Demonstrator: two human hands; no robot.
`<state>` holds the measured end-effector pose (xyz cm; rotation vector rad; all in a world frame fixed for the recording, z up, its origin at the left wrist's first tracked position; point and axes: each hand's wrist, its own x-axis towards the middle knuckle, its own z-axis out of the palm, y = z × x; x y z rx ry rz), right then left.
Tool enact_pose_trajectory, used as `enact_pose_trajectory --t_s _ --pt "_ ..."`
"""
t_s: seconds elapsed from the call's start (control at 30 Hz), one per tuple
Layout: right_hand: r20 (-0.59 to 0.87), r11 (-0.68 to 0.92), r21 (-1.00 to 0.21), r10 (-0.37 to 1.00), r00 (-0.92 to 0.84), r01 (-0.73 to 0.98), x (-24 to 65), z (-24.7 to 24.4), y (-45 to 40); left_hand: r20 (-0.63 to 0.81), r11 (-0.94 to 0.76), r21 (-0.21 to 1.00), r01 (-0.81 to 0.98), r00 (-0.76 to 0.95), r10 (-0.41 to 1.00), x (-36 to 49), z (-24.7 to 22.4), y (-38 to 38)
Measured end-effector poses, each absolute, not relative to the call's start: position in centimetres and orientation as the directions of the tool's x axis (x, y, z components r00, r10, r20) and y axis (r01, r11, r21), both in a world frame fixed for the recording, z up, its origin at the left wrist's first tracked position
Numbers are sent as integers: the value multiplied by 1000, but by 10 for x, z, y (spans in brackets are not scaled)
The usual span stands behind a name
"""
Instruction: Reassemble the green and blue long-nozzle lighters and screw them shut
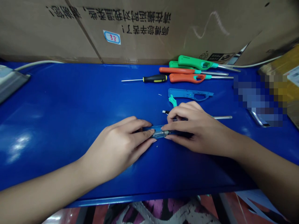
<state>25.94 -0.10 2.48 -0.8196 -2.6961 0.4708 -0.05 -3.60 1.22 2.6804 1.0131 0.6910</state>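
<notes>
Low over the table, my left hand [126, 137] is closed on the left end of a blue lighter half-shell [157, 128] with a clear fuel tank [160, 134] lying in it. My right hand [198, 130] pinches the tank's metal-valve end between thumb and fingers. Much of the half-shell is hidden by both hands. Just beyond the right hand lie another blue half-shell [179, 93], a teal trigger piece [173, 100] and a dark part with a white tip [164, 111]. A metal tube [223, 117] shows past the right knuckles.
Farther back lie a black-and-yellow screwdriver [155, 78], orange lighters [184, 78] and green lighters [195, 62]. A large cardboard box [140, 46] stands behind the blue table [70, 109]. At right are a blurred-out object [259, 99] and a yellow-taped package [280, 71]; a grey device [11, 81] sits left.
</notes>
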Motion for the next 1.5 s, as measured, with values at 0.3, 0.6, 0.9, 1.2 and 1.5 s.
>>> enact_pose_trajectory --t_s 0.3,0.6,0.9,1.2,1.5 --pt "181 769 -409 596 -782 491 257 24 -3 348 -742 340 577 656 670 0 14 -36" --pt "100 656 -480 701 -707 583 258 31 0 363 -761 306 572 669 649 -1 15 -37" --pt "94 686 -463 668 -738 562 257 28 -5 360 -756 288 587 665 654 2 18 -38" --pt "127 762 -272 633 -763 587 254 34 -12 355 -751 280 598 662 660 3 17 -39" --pt "132 749 -314 643 -754 584 253 32 -13 357 -751 289 594 661 660 2 15 -40"
